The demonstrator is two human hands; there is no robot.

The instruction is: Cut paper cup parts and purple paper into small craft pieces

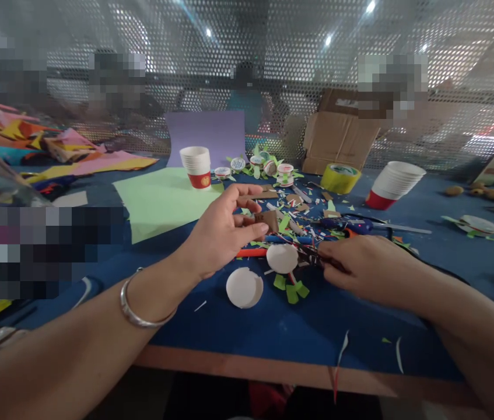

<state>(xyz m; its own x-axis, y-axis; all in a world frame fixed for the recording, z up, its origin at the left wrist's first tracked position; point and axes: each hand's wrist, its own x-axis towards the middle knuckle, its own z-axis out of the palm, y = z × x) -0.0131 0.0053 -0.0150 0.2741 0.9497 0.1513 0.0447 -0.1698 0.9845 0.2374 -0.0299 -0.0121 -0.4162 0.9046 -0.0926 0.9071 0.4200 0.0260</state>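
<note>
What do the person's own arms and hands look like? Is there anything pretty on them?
The left hand and right hand wear no gloves. No sleeves show on the left forearm or right forearm. A shiny, rounded, silver-coloured bangle circles the left wrist; the right has none in view.

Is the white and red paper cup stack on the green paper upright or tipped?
Upright: the cup stack stands rims up, red band lowest.
</note>
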